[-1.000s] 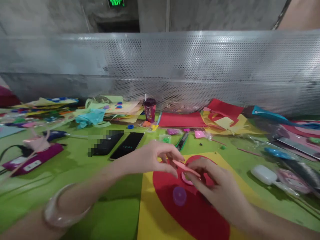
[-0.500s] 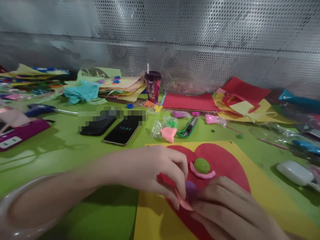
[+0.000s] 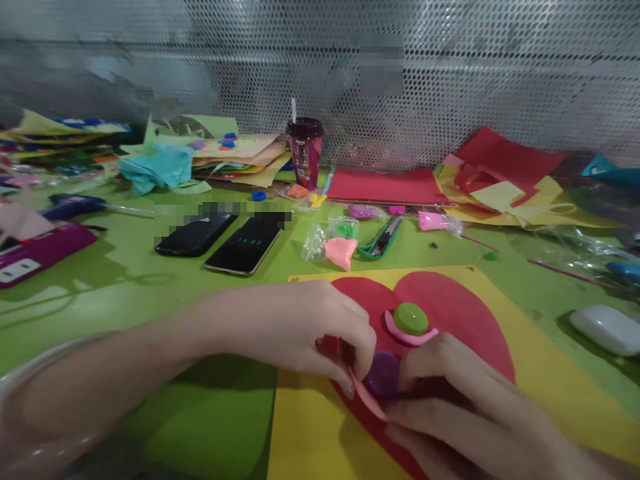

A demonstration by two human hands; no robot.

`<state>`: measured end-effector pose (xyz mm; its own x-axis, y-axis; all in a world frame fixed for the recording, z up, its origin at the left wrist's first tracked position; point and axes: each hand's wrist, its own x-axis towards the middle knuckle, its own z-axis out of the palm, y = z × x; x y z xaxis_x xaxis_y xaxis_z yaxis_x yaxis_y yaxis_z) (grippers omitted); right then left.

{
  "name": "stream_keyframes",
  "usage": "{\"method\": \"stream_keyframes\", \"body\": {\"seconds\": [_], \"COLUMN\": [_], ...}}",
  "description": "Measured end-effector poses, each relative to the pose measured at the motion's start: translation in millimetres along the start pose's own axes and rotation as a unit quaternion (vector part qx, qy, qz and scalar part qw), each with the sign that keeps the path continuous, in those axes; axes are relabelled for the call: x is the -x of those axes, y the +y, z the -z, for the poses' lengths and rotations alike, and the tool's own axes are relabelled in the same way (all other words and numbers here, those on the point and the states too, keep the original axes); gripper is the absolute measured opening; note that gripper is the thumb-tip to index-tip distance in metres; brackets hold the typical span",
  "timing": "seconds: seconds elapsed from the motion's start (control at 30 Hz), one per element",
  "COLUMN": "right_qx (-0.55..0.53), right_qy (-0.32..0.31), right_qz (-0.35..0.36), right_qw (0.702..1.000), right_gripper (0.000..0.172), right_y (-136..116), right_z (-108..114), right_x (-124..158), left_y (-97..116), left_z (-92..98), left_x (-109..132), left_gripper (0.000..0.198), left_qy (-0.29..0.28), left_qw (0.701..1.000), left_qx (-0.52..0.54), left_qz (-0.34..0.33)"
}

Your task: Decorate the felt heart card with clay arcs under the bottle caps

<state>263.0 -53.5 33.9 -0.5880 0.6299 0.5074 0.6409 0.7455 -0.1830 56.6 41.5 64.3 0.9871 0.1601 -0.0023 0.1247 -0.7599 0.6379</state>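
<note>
A red paper heart (image 3: 460, 313) lies on a yellow sheet (image 3: 305, 427). Between both hands runs a salmon-pink strip of modelling clay (image 3: 369, 399) beside a flattened purple clay disc (image 3: 383, 375). My left hand (image 3: 320, 333) pinches the strip's upper end between thumb and fingers. With its fingertips, my right hand (image 3: 470, 400) grips the lower end and partly covers the disc's right side. Farther up the heart, a green clay disc (image 3: 411, 319) sits above a curved pink clay strip (image 3: 407, 337). Fingers hide the ends of the held strip.
Behind the sheet lie a lump of salmon clay (image 3: 341, 252), a green utility knife (image 3: 383, 239) and two phones (image 3: 245, 247). A purple cup (image 3: 306, 153), red paper (image 3: 385, 185) and paper scraps stand along the perforated metal wall. A white case (image 3: 607, 329) rests at right.
The view has tilted slightly, so things sit higher in it. My right hand's fingers have shifted a little and more of the purple disc shows. Both hands stay on the salmon strip.
</note>
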Motion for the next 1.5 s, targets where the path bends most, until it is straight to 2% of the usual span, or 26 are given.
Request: {"method": "stream_keyframes", "body": {"seconds": [0.07,0.13,0.27,0.47,0.73,0.87,1.07,1.23,1.4,1.5], "right_qx": [-0.019,-0.024,-0.032,-0.033,-0.038,-0.039,-0.001,0.017,0.007,0.02], "right_qy": [-0.05,-0.071,-0.047,-0.035,-0.016,-0.034,-0.057,-0.065,-0.049,-0.065], "right_qz": [0.018,0.017,-0.019,-0.016,-0.032,-0.033,-0.04,-0.018,-0.018,-0.001], "right_qw": [0.998,0.997,0.998,0.999,0.999,0.998,0.998,0.998,0.999,0.998], "right_gripper": [0.015,0.013,0.011,0.01,0.007,0.01,0.031,0.027,0.032,0.031], "right_y": [-2,-3,-5,-3,-3,0,1,5,7,6], "right_z": [4,6,4,3,2,1,8,13,14,17], "right_x": [-1,-2,1,3,2,4,1,0,-2,-3], "left_y": [-1,-1,-2,-3,-8,-10,-10,-7,-7,-9], "left_z": [-0.4,-1.0,-1.7,-1.3,-4.5,-5.1,-4.8,-4.1,-3.7,-4.3], "left_x": [0,0,-1,-3,-5,-6,-6,-5,-5,-5], "left_gripper": [0.004,0.007,0.008,0.005,0.011,0.009,0.009,0.007,0.009,0.009], "left_qy": [0.003,0.007,0.016,0.01,0.035,0.037,0.034,0.031,0.035,0.032], "left_qw": [1.0,1.0,1.0,1.0,0.997,0.996,0.996,0.995,0.994,0.995], "left_qx": [0.0,0.004,0.008,-0.005,0.039,0.039,0.04,0.047,0.045,0.04], "left_qz": [-0.001,-0.003,-0.001,0.008,0.065,0.068,0.068,0.081,0.092,0.087]}}
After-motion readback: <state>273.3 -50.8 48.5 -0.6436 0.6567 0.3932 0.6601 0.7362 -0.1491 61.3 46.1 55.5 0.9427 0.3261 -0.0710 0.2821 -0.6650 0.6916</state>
